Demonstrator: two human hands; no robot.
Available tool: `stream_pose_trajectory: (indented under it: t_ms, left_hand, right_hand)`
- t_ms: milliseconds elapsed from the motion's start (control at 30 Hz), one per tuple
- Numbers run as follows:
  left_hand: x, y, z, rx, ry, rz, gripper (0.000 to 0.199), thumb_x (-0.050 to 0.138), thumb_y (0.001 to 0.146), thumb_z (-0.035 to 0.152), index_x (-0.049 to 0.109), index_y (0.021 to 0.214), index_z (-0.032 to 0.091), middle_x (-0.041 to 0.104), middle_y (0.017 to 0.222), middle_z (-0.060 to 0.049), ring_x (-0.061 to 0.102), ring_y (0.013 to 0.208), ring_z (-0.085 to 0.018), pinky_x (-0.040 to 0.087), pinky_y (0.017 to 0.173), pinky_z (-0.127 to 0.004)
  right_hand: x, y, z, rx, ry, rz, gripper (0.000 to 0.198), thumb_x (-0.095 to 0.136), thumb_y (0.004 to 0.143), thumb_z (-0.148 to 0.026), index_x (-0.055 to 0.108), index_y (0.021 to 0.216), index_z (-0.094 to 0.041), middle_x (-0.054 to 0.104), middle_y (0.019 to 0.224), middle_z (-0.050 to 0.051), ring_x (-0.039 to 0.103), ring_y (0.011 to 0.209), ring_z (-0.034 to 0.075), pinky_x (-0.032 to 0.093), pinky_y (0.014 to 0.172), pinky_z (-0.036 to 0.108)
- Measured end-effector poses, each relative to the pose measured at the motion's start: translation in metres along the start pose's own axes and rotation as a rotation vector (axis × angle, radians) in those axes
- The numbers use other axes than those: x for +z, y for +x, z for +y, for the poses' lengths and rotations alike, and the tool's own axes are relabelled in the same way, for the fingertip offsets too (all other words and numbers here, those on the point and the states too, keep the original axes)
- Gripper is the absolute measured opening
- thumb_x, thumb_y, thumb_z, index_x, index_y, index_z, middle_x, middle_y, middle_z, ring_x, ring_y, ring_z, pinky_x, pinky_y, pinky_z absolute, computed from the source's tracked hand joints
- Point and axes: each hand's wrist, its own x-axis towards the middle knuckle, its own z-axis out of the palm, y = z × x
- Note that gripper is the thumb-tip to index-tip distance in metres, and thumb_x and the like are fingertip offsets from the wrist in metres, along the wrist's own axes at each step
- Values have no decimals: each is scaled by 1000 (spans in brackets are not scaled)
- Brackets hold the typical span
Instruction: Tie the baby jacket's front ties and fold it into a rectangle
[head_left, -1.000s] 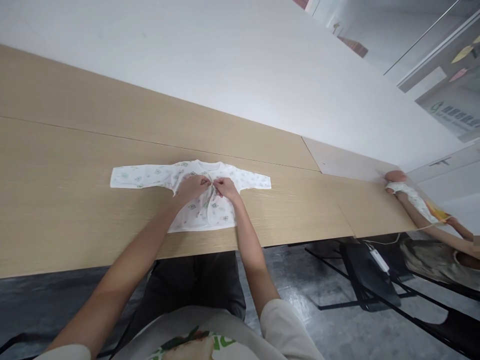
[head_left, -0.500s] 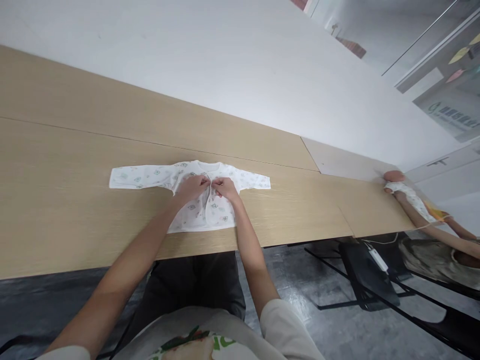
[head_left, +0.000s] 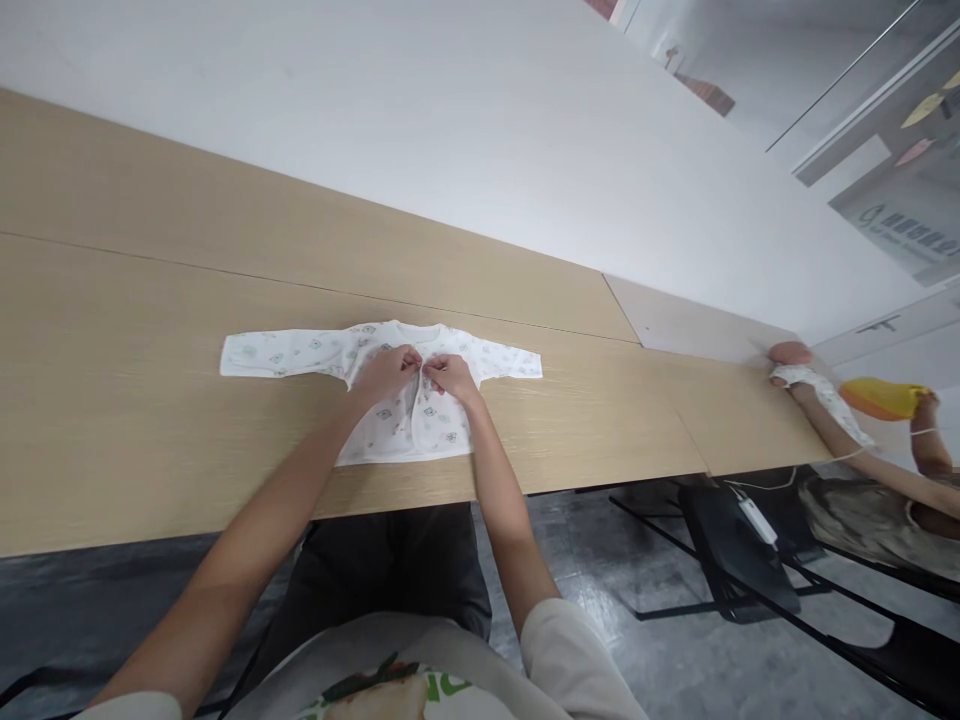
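A small white baby shirt (head_left: 375, 430) with a scattered print lies flat on the wooden table (head_left: 150, 440), its sleeves spread to both sides. My left hand (head_left: 391, 370) pinches the edge of its front opening, just below the neckline. Facing it, my right hand (head_left: 450, 376) pinches the other edge, and the fingertips of both hands almost meet. Whatever fastener may sit between the fingers is too small to make out. Below the hands the front edges part slightly.
A white wall (head_left: 375, 120) rises behind the table. At the far right, another person's arm (head_left: 900, 470) reaches to a doll (head_left: 791, 354) in printed white clothing; their other hand holds a yellow cloth (head_left: 877, 397). Black folding chairs (head_left: 727, 550) stand below, one bearing a white power strip (head_left: 756, 522).
My hands stay at the shirt's front opening with hardly any movement. At the far right, the other person has lifted the yellow cloth up from beside the doll.
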Motion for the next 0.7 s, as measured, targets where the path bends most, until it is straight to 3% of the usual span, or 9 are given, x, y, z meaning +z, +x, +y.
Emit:
stream_pose_trajectory:
  t_ms: [267,700]
  left_hand:
    - [1,0,-2,-1,104,38,17,51,80,26,65,90,21,75,91,-5,68,83,-21,47,73,-29]
    - [-2,-7,10,-45,92,79,22,54,82,26,63,102,21,76,92,-6,69,89,-23,47,75,-30]
  right_hand:
    - [4,-3,-2,-18,-22,29,14,63,83,-13,61,70,-17,51,43,-9,45,37,6,39,45,16]
    - [4,-8,-9,-18,6,48,17,65,82,-16,56,68,-18,50,46,-10,46,38,4,37,43,13]
